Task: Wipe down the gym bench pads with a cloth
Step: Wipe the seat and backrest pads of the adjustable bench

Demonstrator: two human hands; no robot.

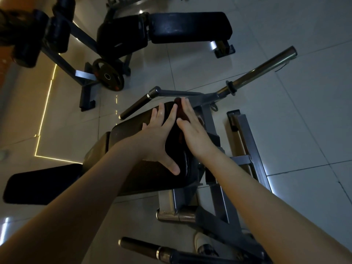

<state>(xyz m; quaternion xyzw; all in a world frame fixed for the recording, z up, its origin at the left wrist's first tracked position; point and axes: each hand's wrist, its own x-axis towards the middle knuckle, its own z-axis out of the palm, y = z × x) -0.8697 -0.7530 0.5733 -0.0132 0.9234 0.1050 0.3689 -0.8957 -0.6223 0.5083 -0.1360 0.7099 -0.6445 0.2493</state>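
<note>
Pale glossy tiles make up the floor [285,130], which fills most of the view. At twelve o'clock stands a second bench [190,25] with black padding, well apart from the hands. At the centre is the dark, brownish-black bench pad [129,134] being worked on, tilted on a grey steel frame. A separate flat black pad [42,183] lies at eight o'clock. A chrome bar [266,67] juts away toward two o'clock, and a black weight plate [108,75] leans against another frame at about eleven o'clock.

The left hand [162,138] lies flat on the centre pad with its fingers spread and straight. It grasps nothing and seems to steady the pad. Just beside it, toward one o'clock, the right hand [192,130] is also laid out flat. Its straight fingers press down on the cloth [178,103], a dark reddish cloth that shows only at the fingertips and along the hand's inner edge, near the far end of the pad.

The wiping looks to be under way on this one pad. No streaks or damp marks show, so I cannot tell which parts are already done. The near end of this pad, the flat pad at eight o'clock and the bench at twelve o'clock probably remain.
</note>
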